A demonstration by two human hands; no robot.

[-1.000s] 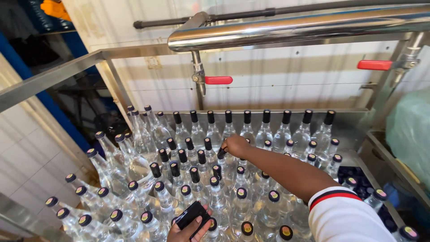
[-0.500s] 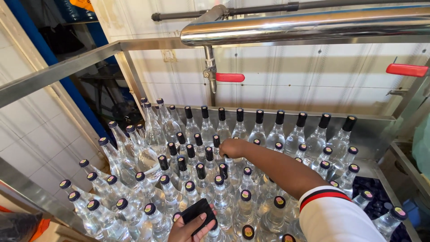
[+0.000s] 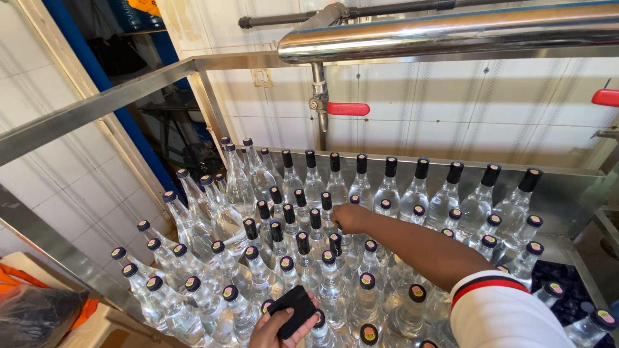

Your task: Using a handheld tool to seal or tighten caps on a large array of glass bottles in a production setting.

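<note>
Many clear bottles with black caps (image 3: 309,254) stand packed together in a steel trough (image 3: 567,193). My right hand (image 3: 351,218) reaches in over the middle of the bottles and closes on the neck of one bottle among them. My left hand (image 3: 278,327) is low at the bottom edge of the view, holding a small flat black object (image 3: 296,309) above the near bottles.
A thick shiny steel pipe (image 3: 451,32) runs across the top, with a drop tap and red lever (image 3: 347,108) under it. A second red lever (image 3: 606,96) is at the right. White tiled walls stand behind and at left. An orange bag (image 3: 26,303) lies at bottom left.
The view has swung to the right and down, so the bottles and pipe shifted in the frame. My right hand stays on the same cluster of bottles; my left hand keeps the black object.
</note>
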